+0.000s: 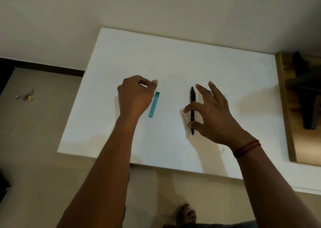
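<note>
A black pen (192, 97) lies lengthwise on the white tabletop (173, 62). My right hand (213, 116) is over it with fingers spread; the forefinger and thumb cross the pen's barrel, and I cannot tell if they touch it. A thin dark stick (184, 118), like a pencil lead, lies just left of the pen. A teal transparent slim case (154, 104) lies left of centre. My left hand (134, 97) sits beside it with fingers curled toward the thumb, and nothing shows in its grasp. A small teal piece (225, 96) peeks out behind my right hand.
The table's left edge drops to a tiled floor with small metal bits (26, 95). A wooden surface with a dark object (305, 92) borders the right side. A bare foot (186, 214) is below the near edge.
</note>
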